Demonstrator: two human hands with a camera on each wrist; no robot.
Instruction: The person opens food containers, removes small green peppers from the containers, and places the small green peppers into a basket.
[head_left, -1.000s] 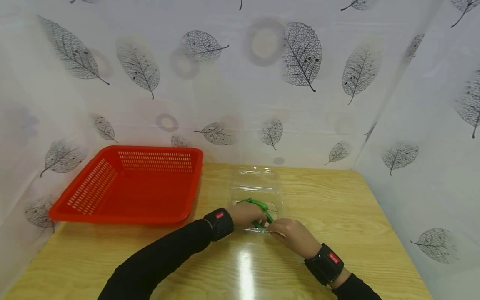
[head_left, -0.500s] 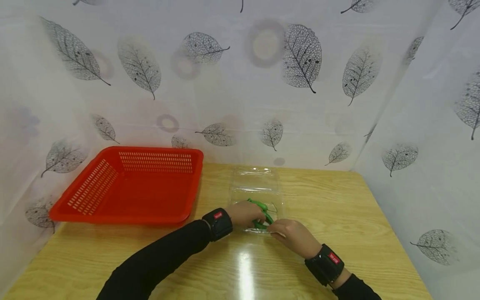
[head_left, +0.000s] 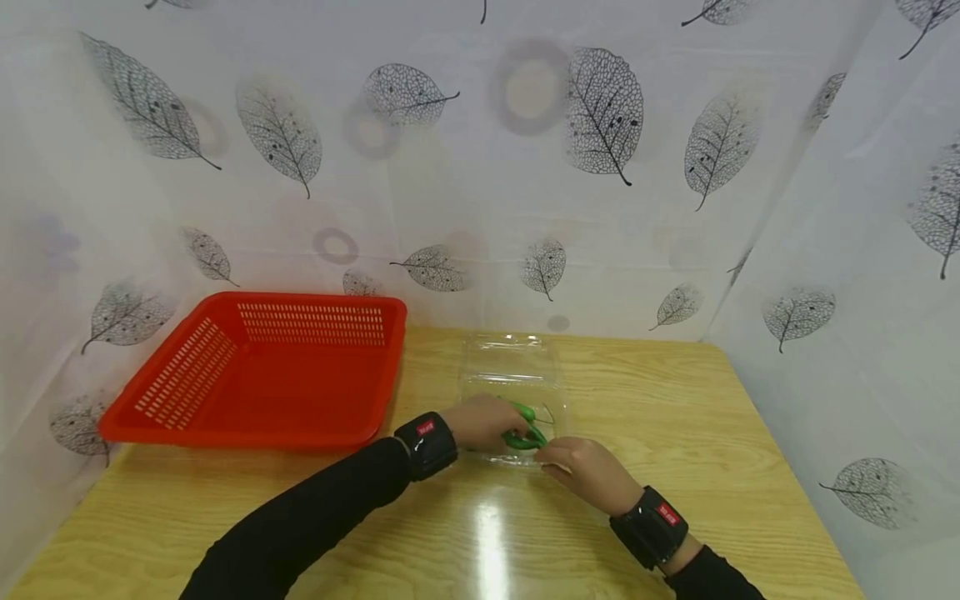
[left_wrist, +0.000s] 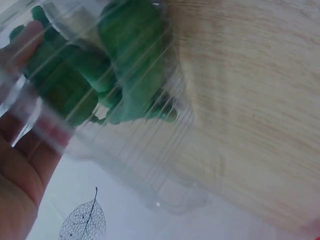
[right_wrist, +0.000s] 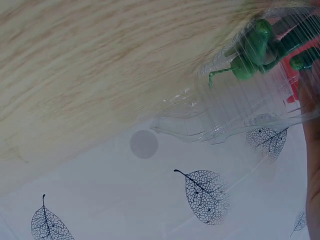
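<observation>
A clear plastic box (head_left: 510, 377) lies on the table with its lid folded back toward the wall. Green peppers (left_wrist: 132, 45) are inside it, seen through the ridged plastic in both wrist views. My left hand (head_left: 480, 423) reaches in from the left, its fingers curled on a slim green pepper (head_left: 528, 440) near the box's front; the palm side is hidden in the head view. At the front right corner my right hand (head_left: 588, 471) pinches the rim of the box, thumb and fingertips close together.
A red plastic basket (head_left: 300, 438) with slotted sides stands at the left of the wood-grain table (head_left: 645, 400). Sheeting with leaf prints (head_left: 480, 192) rises behind the table and at both sides.
My left hand has moved slightly left and back inside the box, and the pepper at its fingertips has shifted with it. The right hand stays at the front corner.
</observation>
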